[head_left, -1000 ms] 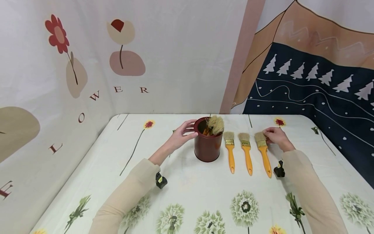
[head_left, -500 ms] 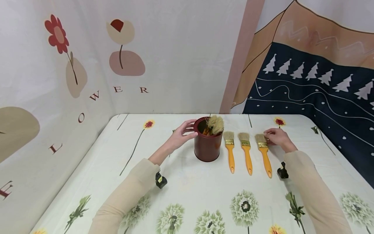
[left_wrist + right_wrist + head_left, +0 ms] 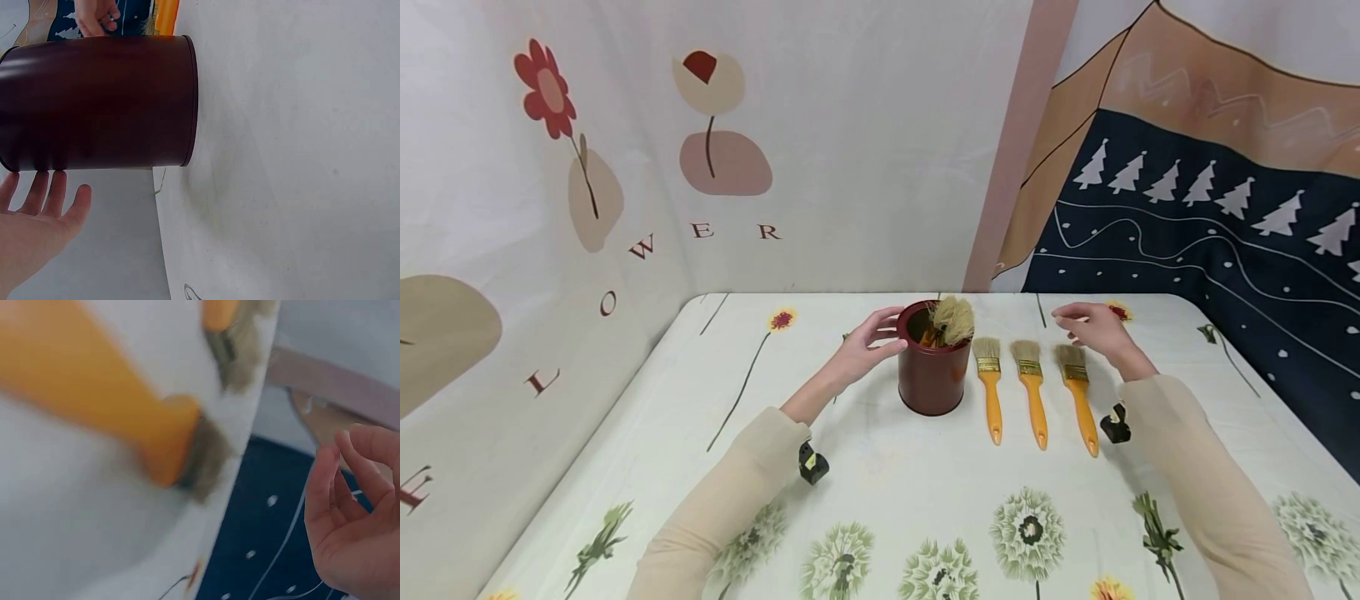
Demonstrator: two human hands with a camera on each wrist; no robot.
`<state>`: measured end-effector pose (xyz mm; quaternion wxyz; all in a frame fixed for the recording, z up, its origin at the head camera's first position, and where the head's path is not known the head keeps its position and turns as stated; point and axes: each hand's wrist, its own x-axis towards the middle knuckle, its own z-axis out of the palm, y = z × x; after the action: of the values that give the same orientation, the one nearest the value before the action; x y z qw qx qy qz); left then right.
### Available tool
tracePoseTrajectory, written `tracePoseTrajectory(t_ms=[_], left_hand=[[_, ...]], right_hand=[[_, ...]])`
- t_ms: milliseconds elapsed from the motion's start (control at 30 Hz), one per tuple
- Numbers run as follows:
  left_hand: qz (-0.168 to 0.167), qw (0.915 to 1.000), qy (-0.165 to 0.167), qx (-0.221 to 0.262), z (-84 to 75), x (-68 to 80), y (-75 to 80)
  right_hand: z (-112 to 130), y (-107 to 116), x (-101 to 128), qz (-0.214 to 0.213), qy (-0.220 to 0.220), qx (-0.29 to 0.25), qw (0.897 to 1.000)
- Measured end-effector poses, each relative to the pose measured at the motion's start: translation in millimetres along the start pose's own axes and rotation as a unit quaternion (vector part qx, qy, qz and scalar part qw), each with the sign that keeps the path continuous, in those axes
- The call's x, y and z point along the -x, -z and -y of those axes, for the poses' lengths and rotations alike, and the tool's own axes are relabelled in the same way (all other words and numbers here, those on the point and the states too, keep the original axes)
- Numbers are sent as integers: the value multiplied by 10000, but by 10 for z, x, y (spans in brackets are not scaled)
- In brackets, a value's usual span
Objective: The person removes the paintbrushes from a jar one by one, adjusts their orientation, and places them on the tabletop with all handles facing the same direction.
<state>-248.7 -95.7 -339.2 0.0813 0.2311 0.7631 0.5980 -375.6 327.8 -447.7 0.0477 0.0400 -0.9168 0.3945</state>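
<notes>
A dark red can (image 3: pixel 931 379) stands upright on the table with brush heads (image 3: pixel 953 319) sticking out of its mouth. My left hand (image 3: pixel 863 350) touches the can's left side with its fingertips, the fingers nearly straight, as the left wrist view also shows. To the right of the can lie three flat paintbrushes with orange handles: a left paintbrush (image 3: pixel 992 400), a middle paintbrush (image 3: pixel 1034 404) and a right paintbrush (image 3: pixel 1081 408). Above the right paintbrush's bristles hovers my right hand (image 3: pixel 1099 330), fingers loosely bent and holding nothing. In the right wrist view this hand (image 3: pixel 356 512) is apart from the blurred paintbrush (image 3: pixel 144 425).
A white flower-printed cloth (image 3: pixel 880 500) covers the table. Behind it hangs a pale printed curtain (image 3: pixel 865 150), with a dark blue tree-patterned part (image 3: pixel 1195 225) at the right. A small black camera (image 3: pixel 813 463) sits at the left wrist, another black camera (image 3: pixel 1116 425) at the right.
My right hand has let go of the right paintbrush's bristle end and risen up and slightly left. That paintbrush now lies straighter beside the others. My left hand stays at the can.
</notes>
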Motion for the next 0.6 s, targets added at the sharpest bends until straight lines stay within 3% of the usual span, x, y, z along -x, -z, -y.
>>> tracePoseTrajectory(t_ms=[67,233,300,600], left_hand=[[1,10000,9,13,0,0,2],[-11,10000,14,48,8,-5,-2],[-15,10000,15,54,8,-5,-4],[-29,10000,22,-13,-6,3,-3]], right_hand=[[197,3,30,154,74,-189,9997],[1190,156,414,685,370,-580,9953],[1478,185,510,747,592,-661,9933],[1936,103,483,686,981,-1117,9865]])
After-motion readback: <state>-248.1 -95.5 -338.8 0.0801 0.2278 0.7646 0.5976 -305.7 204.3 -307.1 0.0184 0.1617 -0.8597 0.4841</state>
